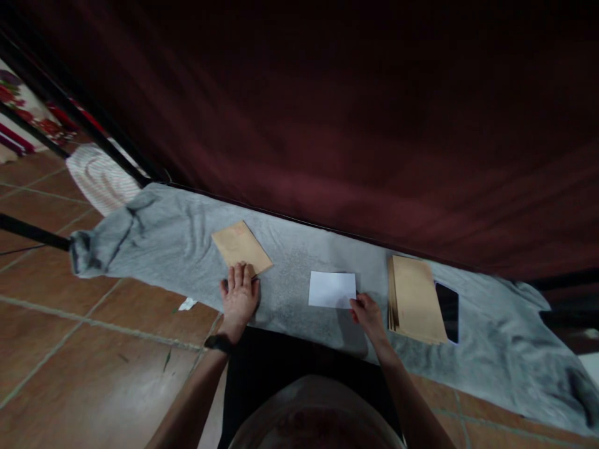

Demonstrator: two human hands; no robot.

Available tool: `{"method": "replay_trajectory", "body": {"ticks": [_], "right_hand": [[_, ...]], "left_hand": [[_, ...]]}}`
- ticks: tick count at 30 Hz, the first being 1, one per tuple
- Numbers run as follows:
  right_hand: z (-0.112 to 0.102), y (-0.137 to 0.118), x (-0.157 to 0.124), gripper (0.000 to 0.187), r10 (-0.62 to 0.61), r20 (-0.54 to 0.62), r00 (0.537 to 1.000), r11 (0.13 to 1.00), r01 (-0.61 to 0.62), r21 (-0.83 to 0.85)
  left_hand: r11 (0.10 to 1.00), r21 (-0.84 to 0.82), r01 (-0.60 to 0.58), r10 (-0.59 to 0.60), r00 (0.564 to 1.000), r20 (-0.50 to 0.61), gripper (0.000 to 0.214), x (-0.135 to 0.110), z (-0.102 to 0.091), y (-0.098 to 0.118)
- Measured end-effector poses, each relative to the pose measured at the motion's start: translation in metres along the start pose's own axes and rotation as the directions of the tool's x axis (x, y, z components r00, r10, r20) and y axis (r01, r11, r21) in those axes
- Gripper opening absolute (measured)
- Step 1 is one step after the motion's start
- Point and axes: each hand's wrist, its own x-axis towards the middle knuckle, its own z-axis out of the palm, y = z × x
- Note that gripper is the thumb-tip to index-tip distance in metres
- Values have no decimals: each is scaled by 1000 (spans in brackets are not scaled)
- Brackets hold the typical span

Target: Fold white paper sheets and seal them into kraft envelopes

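My left hand (239, 294) lies flat with fingers stretched out, its fingertips resting on the near edge of a single brown envelope (241, 247) on a grey cloth (290, 274). My right hand (367, 313) pinches the near right corner of a white sheet of paper (331, 289) that lies flat on the cloth. A stack of brown envelopes (414, 298) sits just right of that hand.
A dark phone (448, 310) lies beside the stack on its right. A dark red curtain (327, 112) hangs behind the cloth. Brown floor tiles (70, 349) spread to the left, with a small white scrap (188, 304) near the cloth's edge.
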Motion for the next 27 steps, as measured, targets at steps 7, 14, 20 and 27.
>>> {"method": "replay_trajectory", "body": {"ticks": [7, 14, 20, 27], "right_hand": [[0, -1, -2, 26, -18, -5, 1000, 1000, 18, -20], [-1, -3, -4, 26, -23, -8, 1000, 999, 23, -48], [-1, -6, -7, 26, -27, -39, 999, 999, 26, -28], [-5, -5, -7, 34, -2, -79, 997, 996, 9, 90]], "left_hand": [[998, -38, -58, 59, 998, 33, 43, 9, -7, -17], [980, 21, -196, 192, 973, 125, 35, 10, -14, -16], [970, -18, -244, 244, 963, 114, 35, 2, -13, 11], [921, -83, -381, 387, 918, 85, 34, -14, -6, 65]]}}
